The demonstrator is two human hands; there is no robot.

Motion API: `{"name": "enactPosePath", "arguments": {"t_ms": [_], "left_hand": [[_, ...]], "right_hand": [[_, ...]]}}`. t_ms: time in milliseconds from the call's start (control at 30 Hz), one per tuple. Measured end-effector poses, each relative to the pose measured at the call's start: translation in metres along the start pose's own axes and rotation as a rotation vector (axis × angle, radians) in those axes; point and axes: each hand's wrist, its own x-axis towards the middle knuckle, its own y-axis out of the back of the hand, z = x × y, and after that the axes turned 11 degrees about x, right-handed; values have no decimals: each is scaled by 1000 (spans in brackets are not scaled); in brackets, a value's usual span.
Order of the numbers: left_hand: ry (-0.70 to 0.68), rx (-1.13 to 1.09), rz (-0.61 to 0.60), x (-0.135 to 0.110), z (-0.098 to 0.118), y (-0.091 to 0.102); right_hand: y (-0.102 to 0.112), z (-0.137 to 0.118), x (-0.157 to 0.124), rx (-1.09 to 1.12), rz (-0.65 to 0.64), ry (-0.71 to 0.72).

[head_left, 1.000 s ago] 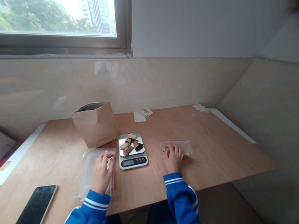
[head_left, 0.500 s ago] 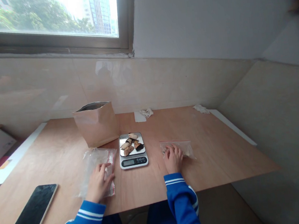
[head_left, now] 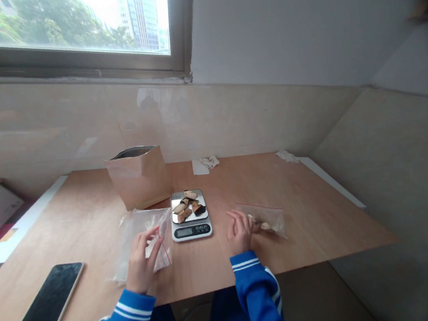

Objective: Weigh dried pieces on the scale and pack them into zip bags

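My left hand [head_left: 142, 259] pinches the red-striped edge of a clear zip-lock bag [head_left: 129, 232] between thumb and fingertips. That bag looks flat; more thin plastic lies beneath my hand. Fingers stretched out, my right hand [head_left: 240, 234] rests beside a second, smaller zip-lock bag [head_left: 276, 215], touching its left side. Pale dried pieces [head_left: 266, 225] show inside this bag. Between my hands stands a white kitchen scale [head_left: 192, 231]. On its metal plate lie several dried, mushroom-like slices [head_left: 183, 214], beige with dark edges. Its display cannot be read.
An open brown paper bag [head_left: 139, 182] stands behind the left zip-lock bag. A large phone or tablet [head_left: 41, 309] lies at the front left. Crumpled tissue [head_left: 210, 162] and a white paper piece [head_left: 200, 167] lie near the wall, with another tissue [head_left: 286, 156] further right.
My left hand has taken the bag's red edge and lifted it slightly to the right. My right hand has slid left off the small bag, which now lies further right with its contents showing.
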Motion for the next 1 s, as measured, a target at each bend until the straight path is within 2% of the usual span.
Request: {"name": "enactPosePath", "arguments": {"t_ms": [200, 267, 333, 467, 567, 767, 900, 1000], "left_hand": [[-87, -90, 14, -10, 21, -11], [-91, -95, 16, -13, 26, -11], [-77, -85, 28, -14, 29, -10], [-6, -48, 131, -10, 27, -4], [21, -54, 170, -5, 21, 0], [-5, -68, 226, 2, 14, -4], [6, -79, 326, 9, 16, -16], [74, -110, 387, 16, 17, -25]], "right_hand": [[-20, -80, -22, 440, -356, -19], [-27, -100, -25, 538, -423, -52], [-32, -109, -26, 600, -442, -100], [-35, -103, -22, 711, -376, -317], [-27, -92, -15, 793, -350, -445], [-7, -84, -2, 936, -452, -388], [-6, -82, 0, 976, -549, -349], [-6, -76, 2, 977, -558, -313]]}}
